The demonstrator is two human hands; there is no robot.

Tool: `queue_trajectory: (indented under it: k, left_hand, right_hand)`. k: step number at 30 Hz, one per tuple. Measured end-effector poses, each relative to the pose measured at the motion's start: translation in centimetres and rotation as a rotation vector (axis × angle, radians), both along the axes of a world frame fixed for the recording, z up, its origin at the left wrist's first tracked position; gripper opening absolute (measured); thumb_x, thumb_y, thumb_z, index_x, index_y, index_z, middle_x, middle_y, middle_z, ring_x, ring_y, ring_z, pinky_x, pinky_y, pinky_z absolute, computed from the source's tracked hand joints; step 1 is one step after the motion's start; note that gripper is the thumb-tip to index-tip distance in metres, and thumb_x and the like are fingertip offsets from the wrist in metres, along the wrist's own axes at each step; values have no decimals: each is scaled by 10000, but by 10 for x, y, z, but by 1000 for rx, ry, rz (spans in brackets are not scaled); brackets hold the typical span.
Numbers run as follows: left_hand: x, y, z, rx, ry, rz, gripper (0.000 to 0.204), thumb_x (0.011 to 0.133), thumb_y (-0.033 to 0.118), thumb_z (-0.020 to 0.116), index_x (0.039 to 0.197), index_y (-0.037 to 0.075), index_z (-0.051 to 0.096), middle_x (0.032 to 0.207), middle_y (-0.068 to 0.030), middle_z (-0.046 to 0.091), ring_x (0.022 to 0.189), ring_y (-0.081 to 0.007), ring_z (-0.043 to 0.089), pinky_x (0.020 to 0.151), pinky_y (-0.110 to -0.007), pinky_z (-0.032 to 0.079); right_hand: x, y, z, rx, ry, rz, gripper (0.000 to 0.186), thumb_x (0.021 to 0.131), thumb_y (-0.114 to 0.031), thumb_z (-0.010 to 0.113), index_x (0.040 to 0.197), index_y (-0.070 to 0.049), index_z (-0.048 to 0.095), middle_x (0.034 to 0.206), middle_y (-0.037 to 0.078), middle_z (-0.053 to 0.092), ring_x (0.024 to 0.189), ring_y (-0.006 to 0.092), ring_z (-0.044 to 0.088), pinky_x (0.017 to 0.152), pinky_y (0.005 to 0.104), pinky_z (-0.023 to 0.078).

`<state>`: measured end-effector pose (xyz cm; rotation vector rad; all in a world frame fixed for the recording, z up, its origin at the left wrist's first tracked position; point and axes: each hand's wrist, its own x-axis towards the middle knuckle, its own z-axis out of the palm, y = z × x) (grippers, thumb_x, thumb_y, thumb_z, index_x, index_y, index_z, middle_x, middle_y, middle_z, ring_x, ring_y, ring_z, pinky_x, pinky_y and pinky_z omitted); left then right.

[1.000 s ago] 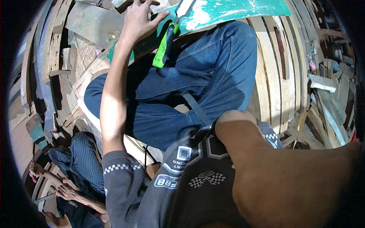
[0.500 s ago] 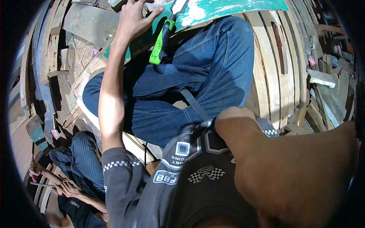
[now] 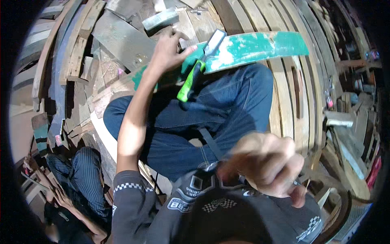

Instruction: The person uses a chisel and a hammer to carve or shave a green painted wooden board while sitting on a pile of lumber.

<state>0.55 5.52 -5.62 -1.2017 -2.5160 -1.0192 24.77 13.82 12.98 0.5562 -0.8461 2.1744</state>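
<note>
The left hand (image 3: 168, 53) is near the green-handled chisel (image 3: 199, 66) (right hand (image 3: 272, 162) blurred).

The space is packed with timber. Pale wooden slats (image 3: 290, 93) run in near-parallel rows on the right, dark gaps between them, their lines bowed by the lens. Long, worn planks (image 3: 42, 61) line the left side, with a blue-grey strip (image 3: 60, 95) among them and a wide grey board (image 3: 122, 42) lying closer in. A jumbled heap of offcuts (image 3: 353, 162) fills the far right — a clear bottle with a red label (image 3: 329, 101) stands out near it. Light falls brightly on the middle slats; the upper right sinks into shadow.
</note>
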Motion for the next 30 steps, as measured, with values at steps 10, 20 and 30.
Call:
queue_trajectory:
  k: [10,20,30]
  left_hand:
    - [26,-11,13,-60,-245,-37,519,760,515,800,854,33,633,850,-153,645,836,-344,658,740,-445,527]
    - [31,6,4,26,-251,-119,328,840,310,733,765,-6,682,715,-176,613,703,-362,620,651,-441,482]
    - [20,-9,20,47,-327,-44,344,867,333,708,855,-10,707,832,-215,669,818,-387,659,745,-434,519]
  right_hand:
    - [-63,34,-128,1876,-1126,-308,495,807,-506,698,729,-17,702,647,193,660,673,383,691,640,476,556]
    - [-75,22,-151,1620,-1322,-182,682,794,-637,687,763,44,689,733,266,685,746,440,703,707,501,568]
    - [-33,59,-140,624,-1423,80,252,893,-207,686,929,40,651,651,53,614,495,117,569,469,290,480]
